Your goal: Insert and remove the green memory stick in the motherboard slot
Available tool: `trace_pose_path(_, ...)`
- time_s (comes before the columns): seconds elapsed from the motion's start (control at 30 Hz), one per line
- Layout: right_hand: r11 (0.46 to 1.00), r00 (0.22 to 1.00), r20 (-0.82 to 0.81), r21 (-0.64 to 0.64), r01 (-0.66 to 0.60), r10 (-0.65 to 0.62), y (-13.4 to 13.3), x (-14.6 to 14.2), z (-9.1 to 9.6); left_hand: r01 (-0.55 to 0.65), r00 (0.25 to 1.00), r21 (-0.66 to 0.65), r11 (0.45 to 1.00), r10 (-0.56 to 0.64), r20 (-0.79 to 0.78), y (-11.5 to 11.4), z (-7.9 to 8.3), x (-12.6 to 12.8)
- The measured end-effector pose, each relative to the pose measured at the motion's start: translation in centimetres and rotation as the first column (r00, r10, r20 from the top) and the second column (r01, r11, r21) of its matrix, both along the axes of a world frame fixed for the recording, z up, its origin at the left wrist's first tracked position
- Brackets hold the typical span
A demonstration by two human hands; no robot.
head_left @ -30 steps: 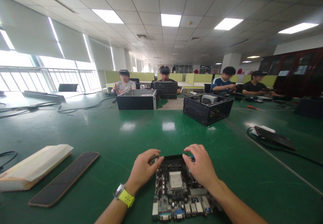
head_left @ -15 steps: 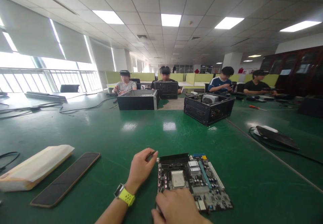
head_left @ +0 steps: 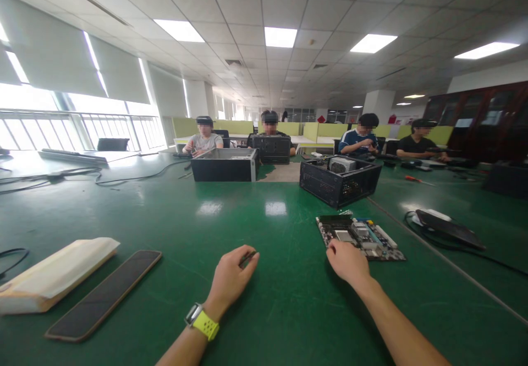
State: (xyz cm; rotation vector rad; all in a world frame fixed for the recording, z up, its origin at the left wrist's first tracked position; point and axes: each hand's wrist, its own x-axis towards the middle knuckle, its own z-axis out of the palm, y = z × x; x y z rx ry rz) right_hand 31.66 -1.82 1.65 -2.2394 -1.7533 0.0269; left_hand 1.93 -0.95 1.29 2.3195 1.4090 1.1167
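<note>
**Motherboard at the right hand on the green table**

The green table (head_left: pixel 165 217) carried 2 open computer cases toward its far edge: a silver-trimmed case (head_left: pixel 225 165) and a perforated case (head_left: pixel 340 181). A padded envelope (head_left: pixel 58 272) and a dark flat strip (head_left: pixel 105 294) lay near the left edge. The motherboard (head_left: pixel 358 236) sat flat just in front of the perforated case. The right hand (head_left: pixel 348 261) reached its near left corner with fingers curled, though I cannot tell whether it gripped. The left hand (head_left: pixel 231 278), toward the near edge, pinched a thin dark piece (head_left: pixel 248 256).

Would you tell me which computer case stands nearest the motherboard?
The black perforated case on the right, just beyond the motherboard; the silver-edged case sits farther left and back.
</note>
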Motion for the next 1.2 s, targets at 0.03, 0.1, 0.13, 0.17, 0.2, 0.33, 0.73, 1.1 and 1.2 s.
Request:
trace_pose_path(0.03,1.0,1.0,-0.013,0.005,-0.026,0.026,-0.3,-0.4,0.0,0.007,1.0,-0.002,1.0,-0.007,-0.002,0.0,0.0,0.1)
trace_pose_path(0.1,0.991,0.986,-0.102,0.001,-0.134,0.134,-1.2,-1.8,0.0,0.02,1.0,-0.005,1.0,-0.02,-0.007,0.0,0.1,0.2)
trace_pose_path(0.13,0.975,0.957,-0.195,-0.018,-0.222,0.214,-1.8,-2.6,0.0,0.028,1.0,-0.005,1.0,-0.028,-0.011,-0.1,0.1,0.3)
trace_pose_path(0.17,0.939,0.897,-0.326,-0.064,-0.337,0.3,-2.4,-3.6,0.1,0.04,0.999,-0.005,0.999,-0.04,-0.017,-0.1,0.1,0.3)
trace_pose_path(0.2,0.867,0.792,-0.49,-0.13,-0.481,0.365,-3.1,-4.5,0.3,0.056,0.998,-0.004,0.998,-0.056,-0.024,-0.1,0.1,0.4)
trace_pose_path(0.33,0.494,0.279,-0.924,-0.12,-0.861,0.262,-4.9,-7.1,1.1,0.127,0.99,-0.005,0.992,-0.127,-0.057,0.0,-0.3,0.4)
trace_pose_path(0.73,0.873,0.797,-0.362,0.256,-0.415,0.484,-0.9,-4.4,-1.9,0.086,0.986,-0.084,0.993,-0.097,-0.137,-0.2,-0.3,0.4)
trace_pose_path(1.1,0.888,0.804,-0.38,0.243,-0.39,0.457,-0.2,-4.6,-3.0,0.063,0.988,-0.072,0.995,-0.072,-0.139,0.0,-0.4,0.3)
trace_pose_path(1.2,0.892,0.803,-0.391,0.246,-0.379,0.449,-0.1,-4.5,-3.1,0.074,0.987,-0.075,0.994,-0.084,-0.14,0.0,-0.5,0.3)
